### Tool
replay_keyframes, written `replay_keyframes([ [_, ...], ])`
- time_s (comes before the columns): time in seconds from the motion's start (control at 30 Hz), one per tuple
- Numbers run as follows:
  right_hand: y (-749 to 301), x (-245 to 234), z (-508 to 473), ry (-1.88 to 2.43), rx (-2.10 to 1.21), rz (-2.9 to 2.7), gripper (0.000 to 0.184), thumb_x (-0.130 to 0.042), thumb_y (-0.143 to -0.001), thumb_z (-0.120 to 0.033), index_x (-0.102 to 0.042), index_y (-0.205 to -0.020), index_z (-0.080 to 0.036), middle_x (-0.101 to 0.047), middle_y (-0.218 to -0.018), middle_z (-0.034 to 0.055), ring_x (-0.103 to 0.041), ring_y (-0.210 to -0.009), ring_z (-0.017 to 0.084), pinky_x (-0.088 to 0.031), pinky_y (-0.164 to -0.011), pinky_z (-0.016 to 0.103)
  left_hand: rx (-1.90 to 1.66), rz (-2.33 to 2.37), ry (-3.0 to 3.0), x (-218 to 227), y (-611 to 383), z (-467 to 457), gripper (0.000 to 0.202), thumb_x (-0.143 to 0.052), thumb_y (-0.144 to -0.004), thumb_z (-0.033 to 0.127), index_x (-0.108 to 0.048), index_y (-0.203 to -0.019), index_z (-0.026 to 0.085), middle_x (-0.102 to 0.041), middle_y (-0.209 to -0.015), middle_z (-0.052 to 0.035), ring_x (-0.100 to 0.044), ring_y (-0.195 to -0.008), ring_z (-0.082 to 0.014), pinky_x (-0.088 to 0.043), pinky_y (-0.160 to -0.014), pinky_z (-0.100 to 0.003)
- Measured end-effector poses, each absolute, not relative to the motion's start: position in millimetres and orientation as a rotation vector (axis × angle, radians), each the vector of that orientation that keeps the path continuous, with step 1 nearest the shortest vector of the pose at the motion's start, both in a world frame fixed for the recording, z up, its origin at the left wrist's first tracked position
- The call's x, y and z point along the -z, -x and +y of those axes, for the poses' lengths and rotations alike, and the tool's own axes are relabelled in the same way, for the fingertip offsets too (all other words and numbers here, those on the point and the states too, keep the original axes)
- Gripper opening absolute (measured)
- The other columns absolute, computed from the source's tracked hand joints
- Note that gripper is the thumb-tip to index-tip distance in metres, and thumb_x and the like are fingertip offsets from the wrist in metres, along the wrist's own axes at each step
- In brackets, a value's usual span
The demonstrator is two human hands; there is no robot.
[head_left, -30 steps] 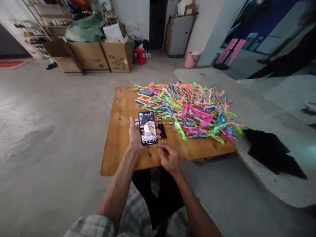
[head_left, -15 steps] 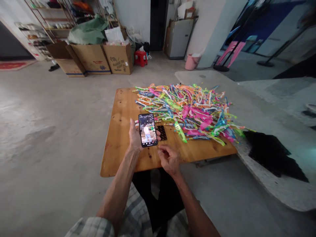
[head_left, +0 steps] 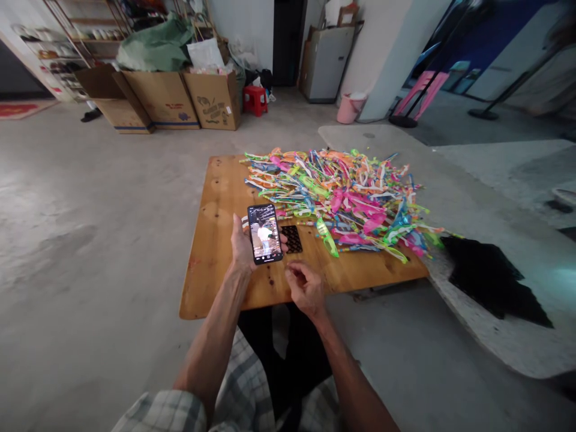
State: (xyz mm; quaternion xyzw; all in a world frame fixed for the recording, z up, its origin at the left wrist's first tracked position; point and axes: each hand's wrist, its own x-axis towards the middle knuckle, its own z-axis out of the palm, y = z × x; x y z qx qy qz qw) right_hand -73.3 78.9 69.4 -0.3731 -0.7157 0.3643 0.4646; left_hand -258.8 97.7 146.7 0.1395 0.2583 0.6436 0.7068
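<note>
A lit smartphone (head_left: 265,235) rests in my left hand (head_left: 243,245), with the fingers wrapped behind it and its screen facing me. The screen shows a figure in a light top. Just below and right of the phone, my right hand (head_left: 306,288) is curled with the fingertips close to the thumb; nothing shows in it. On the wooden table (head_left: 216,240), a flat black patterned piece (head_left: 291,239) lies beside the phone, partly hidden by the left fingertips. Behind it spreads a heap of bright plastic pieces (head_left: 342,198) in pink, green, orange, blue and white.
A grey slab (head_left: 477,324) adjoins the table on the right, with black sheet-like material (head_left: 495,276) on it. Across the floor stand cardboard boxes (head_left: 211,102), a red stool (head_left: 255,100), a pink bucket (head_left: 351,109) and a grey cabinet (head_left: 329,65).
The view has shifted slightly, so the scene sits a little higher and further left. The picture on the phone screen differs a little. Both hands keep nearly the same pose.
</note>
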Motion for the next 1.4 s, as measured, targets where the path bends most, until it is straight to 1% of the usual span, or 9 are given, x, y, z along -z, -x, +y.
replay_keyframes([
  [0.1,73,-69,79,0.92,-0.89,-1.755,0.015,-0.058,-0.093,-0.031,-0.067,-0.095,-0.019,-0.07,-0.094,0.0085,-0.065,-0.078,0.019,-0.054,-0.07,0.031,-1.451,0.574,-0.302,-145,261,98,0.101,-0.004,-0.091,0.077,-0.069,-0.11,0.001,-0.073,-0.085,-0.0253,-0.074,-0.074,-0.0356,-0.061,-0.066,-0.05],
  [0.3,73,-71,79,0.915,-0.884,-1.761,0.015,-0.059,-0.093,-0.031,-0.067,-0.095,-0.018,-0.07,-0.093,0.0074,-0.065,-0.077,0.018,-0.053,-0.069,0.03,-1.452,0.598,-0.292,-142,266,97,0.102,-0.007,-0.09,0.08,-0.068,-0.11,0.001,-0.072,-0.084,-0.026,-0.074,-0.074,-0.0367,-0.061,-0.066,-0.051],
  [0.5,73,-74,78,0.918,-0.883,-1.77,0.015,-0.059,-0.093,-0.032,-0.066,-0.093,-0.019,-0.069,-0.09,0.007,-0.064,-0.076,0.018,-0.052,-0.068,0.031,-1.471,0.614,-0.341,-140,269,96,0.102,-0.006,-0.09,0.079,-0.065,-0.118,0.001,-0.073,-0.087,-0.0253,-0.074,-0.079,-0.0369,-0.061,-0.071,-0.051],
  [0.6,73,-75,78,0.923,-0.882,-1.771,0.016,-0.058,-0.094,-0.033,-0.066,-0.094,-0.02,-0.07,-0.091,0.0074,-0.065,-0.077,0.019,-0.053,-0.069,0.032,-1.473,0.605,-0.333,-139,270,95,0.101,-0.007,-0.09,0.079,-0.064,-0.121,0.003,-0.074,-0.089,-0.0245,-0.074,-0.079,-0.0371,-0.061,-0.071,-0.052],
  [0.73,73,-74,78,0.919,-0.884,-1.775,0.017,-0.058,-0.094,-0.034,-0.066,-0.093,-0.019,-0.07,-0.091,0.0075,-0.065,-0.077,0.019,-0.053,-0.069,0.032,-1.45,0.588,-0.319,-139,269,94,0.103,-0.006,-0.088,0.081,-0.065,-0.119,0.002,-0.073,-0.087,-0.025,-0.074,-0.08,-0.0383,-0.06,-0.071,-0.053],
  [0.9,72,-74,78,0.933,-0.89,-1.768,0.017,-0.058,-0.093,-0.034,-0.067,-0.096,-0.019,-0.07,-0.095,0.0081,-0.065,-0.077,0.018,-0.054,-0.068,0.031,-1.451,0.567,-0.298,-141,267,94,0.105,-0.005,-0.087,0.082,-0.066,-0.119,0.003,-0.073,-0.089,-0.0258,-0.073,-0.086,-0.0409,-0.06,-0.072,-0.055],
  [1.03,72,-75,77,0.934,-0.897,-1.769,0.017,-0.059,-0.093,-0.034,-0.067,-0.096,-0.019,-0.07,-0.093,0.0078,-0.065,-0.077,0.018,-0.054,-0.069,0.031,-1.448,0.544,-0.309,-140,267,95,0.106,-0.007,-0.086,0.085,-0.067,-0.118,0.003,-0.073,-0.089,-0.0255,-0.073,-0.09,-0.042,-0.06,-0.072,-0.055],
  [1.23,72,-76,77,0.931,-0.897,-1.766,0.017,-0.059,-0.092,-0.034,-0.066,-0.095,-0.019,-0.07,-0.094,0.008,-0.064,-0.075,0.018,-0.054,-0.068,0.031,-1.438,0.57,-0.322,-143,266,93,0.107,-0.003,-0.087,0.082,-0.068,-0.114,0.002,-0.073,-0.087,-0.0259,-0.074,-0.083,-0.0391,-0.061,-0.07,-0.052],
  [1.4,72,-75,77,0.934,-0.884,-1.767,0.016,-0.06,-0.091,-0.034,-0.067,-0.096,-0.02,-0.071,-0.091,0.0071,-0.065,-0.075,0.019,-0.054,-0.068,0.032,-1.42,0.556,-0.282,-144,267,92,0.108,-0.003,-0.087,0.083,-0.068,-0.112,0.0,-0.073,-0.088,-0.027,-0.074,-0.078,-0.0377,-0.061,-0.068,-0.053],
])
